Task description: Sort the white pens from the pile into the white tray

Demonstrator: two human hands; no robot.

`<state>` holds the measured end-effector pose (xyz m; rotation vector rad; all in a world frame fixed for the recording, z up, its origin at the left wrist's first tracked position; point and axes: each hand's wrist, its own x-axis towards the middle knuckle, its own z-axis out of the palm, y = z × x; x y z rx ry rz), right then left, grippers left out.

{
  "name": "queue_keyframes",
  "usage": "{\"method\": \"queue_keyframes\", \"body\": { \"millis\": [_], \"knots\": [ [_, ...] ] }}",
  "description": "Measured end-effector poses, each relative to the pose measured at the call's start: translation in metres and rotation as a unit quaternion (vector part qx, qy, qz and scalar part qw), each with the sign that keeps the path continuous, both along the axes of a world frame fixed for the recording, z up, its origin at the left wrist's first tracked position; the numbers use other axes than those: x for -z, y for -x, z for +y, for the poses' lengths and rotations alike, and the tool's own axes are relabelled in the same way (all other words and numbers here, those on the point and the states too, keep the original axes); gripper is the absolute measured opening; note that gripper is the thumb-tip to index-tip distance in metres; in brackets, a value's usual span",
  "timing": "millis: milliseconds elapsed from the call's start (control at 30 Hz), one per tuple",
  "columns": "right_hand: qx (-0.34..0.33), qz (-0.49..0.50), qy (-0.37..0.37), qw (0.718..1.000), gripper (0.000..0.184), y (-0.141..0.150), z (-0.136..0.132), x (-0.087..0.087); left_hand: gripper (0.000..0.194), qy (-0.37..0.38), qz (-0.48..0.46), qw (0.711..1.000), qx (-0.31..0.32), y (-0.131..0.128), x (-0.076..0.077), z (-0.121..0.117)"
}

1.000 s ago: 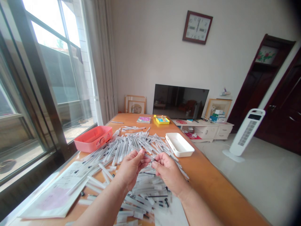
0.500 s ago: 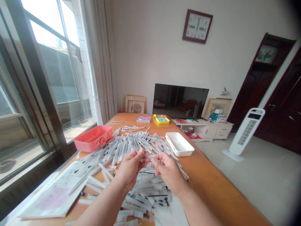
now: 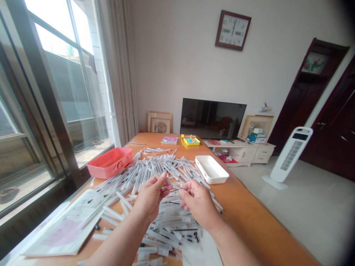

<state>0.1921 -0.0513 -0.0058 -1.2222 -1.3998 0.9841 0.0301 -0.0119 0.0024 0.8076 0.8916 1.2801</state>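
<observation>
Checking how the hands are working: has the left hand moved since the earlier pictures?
Yes, the left hand has shifted slightly left, toward the pink plastic tray, which holds its place in the view.

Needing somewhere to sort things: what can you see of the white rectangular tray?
The white rectangular tray looks like glossy plastic: shallow, with rounded corners and a raised rim. It sits flat on the orange wooden tabletop, towards the right edge, beside the heap of thin white tubes. Neither the left hand nor the right hand touches it.
</observation>
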Motion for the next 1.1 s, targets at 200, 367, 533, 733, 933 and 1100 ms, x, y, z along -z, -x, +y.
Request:
{"method": "queue_keyframes", "body": {
  "millis": [200,367,533,733,933,1100],
  "knots": [
    [-0.027,0.164,0.077,0.983,0.023,0.006,-0.003,-0.009,0.026,-0.002,-0.009,1.0,0.014,-0.001,0.0,-0.001],
    [-0.038,0.122,0.073,0.989,0.028,0.002,-0.001,-0.005,0.029,-0.008,-0.004,1.0,0.03,-0.002,0.001,-0.002],
    [0.014,-0.009,0.036,0.999,0.021,-0.019,0.012,0.006,0.034,-0.024,0.013,0.999,-0.024,0.011,-0.002,0.006],
    [0.063,-0.19,-0.021,0.979,0.016,-0.044,0.031,0.026,0.044,-0.108,0.167,0.969,-0.149,0.043,0.004,0.027],
    [0.054,-0.301,-0.029,0.952,0.016,-0.051,0.035,0.036,0.033,-0.223,0.494,0.834,-0.108,0.058,0.009,0.032],
    [0.076,-0.335,-0.037,0.938,0.017,-0.053,0.034,0.035,0.028,-0.279,0.682,0.676,-0.014,0.049,0.007,0.021]
  ]
}}
